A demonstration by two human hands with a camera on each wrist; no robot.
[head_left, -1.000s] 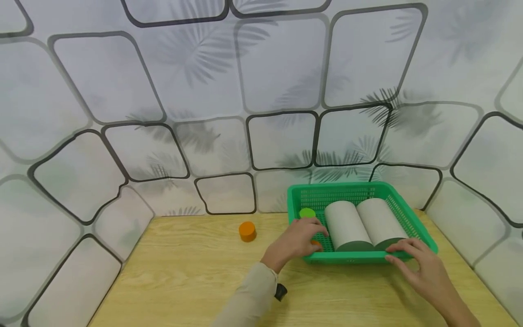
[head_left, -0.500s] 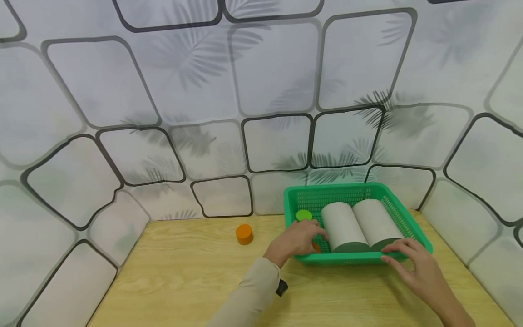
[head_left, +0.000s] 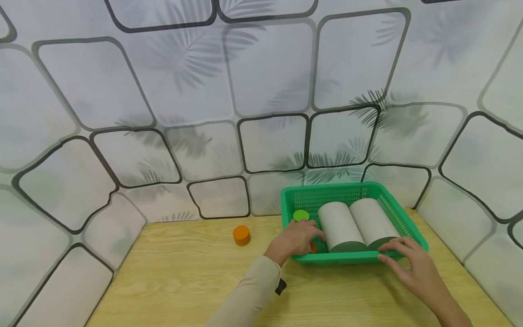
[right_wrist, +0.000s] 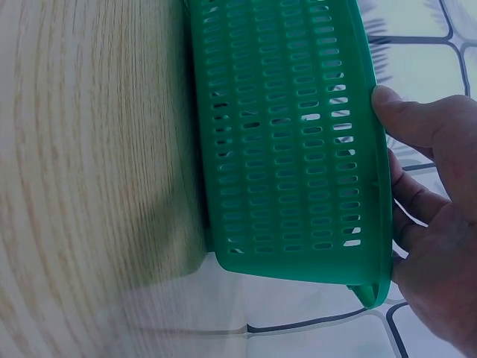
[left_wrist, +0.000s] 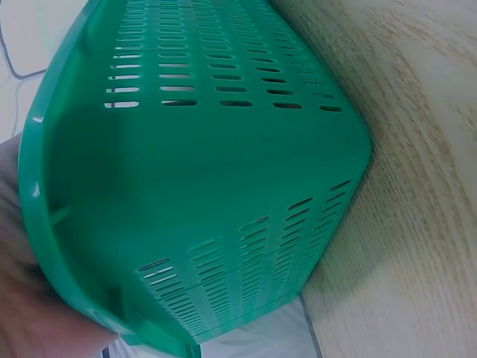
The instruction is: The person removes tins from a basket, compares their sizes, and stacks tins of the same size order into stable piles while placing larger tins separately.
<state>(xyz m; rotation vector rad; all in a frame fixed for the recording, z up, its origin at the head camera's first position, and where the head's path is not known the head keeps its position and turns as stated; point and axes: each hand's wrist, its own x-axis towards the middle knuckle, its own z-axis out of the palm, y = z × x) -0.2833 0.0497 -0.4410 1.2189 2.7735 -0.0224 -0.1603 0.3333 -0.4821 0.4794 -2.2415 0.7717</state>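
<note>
A right hand [head_left: 412, 268] and a left hand [head_left: 294, 238] at a green basket [head_left: 339, 259].
On the wooden table [head_left: 175, 277], the right hand pinches the basket's near rim, thumb outside; the left hand reaches inside over an orange piece [head_left: 313, 247], its fingertips hidden, so I cannot tell whether it grips. Beside it lie two white rolls [head_left: 341, 227]; beyond, a lime-green piece [head_left: 301, 215]. An orange block [head_left: 241, 235] stands left of the basket.
</note>
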